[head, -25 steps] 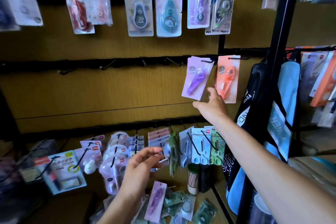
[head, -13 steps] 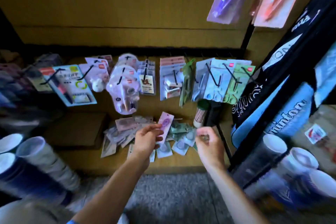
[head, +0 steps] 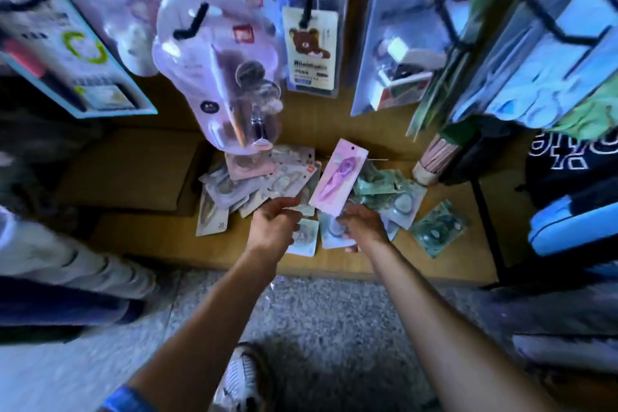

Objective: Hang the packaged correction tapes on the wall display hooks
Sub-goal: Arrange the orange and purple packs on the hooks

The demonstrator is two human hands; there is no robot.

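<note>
The pink pack [head: 337,176] stands tilted between the two hands, its punched hole at the top end, pointing up and away from the person; its lower edge sits at the right hand [head: 363,227], whose fingers curl under that edge and seem to hold it, though blur hides the exact pinch; the left hand [head: 272,222] is just beside the pack's lower left corner with fingers bent, and whether it touches the pack or holds anything I cannot tell. Held by the bottom, the pack keeps its hole free, which suits sliding it onto a hook.

Under both hands lies the pile [head: 267,184] of loose packs, spread on the low wooden shelf [head: 368,269], pale and pink ones to the left, green ones [head: 434,227] to the right; they lie there, most likely, as stock waiting to be hung, within easy reach.

Above, full hooks [head: 194,20] carry other goods: a clear blister [head: 220,77], a bear card [head: 309,43]; no empty hook shows here, so the pack probably must be raised higher on the wall. A shoe [head: 242,378] stands on the grey floor below.
</note>
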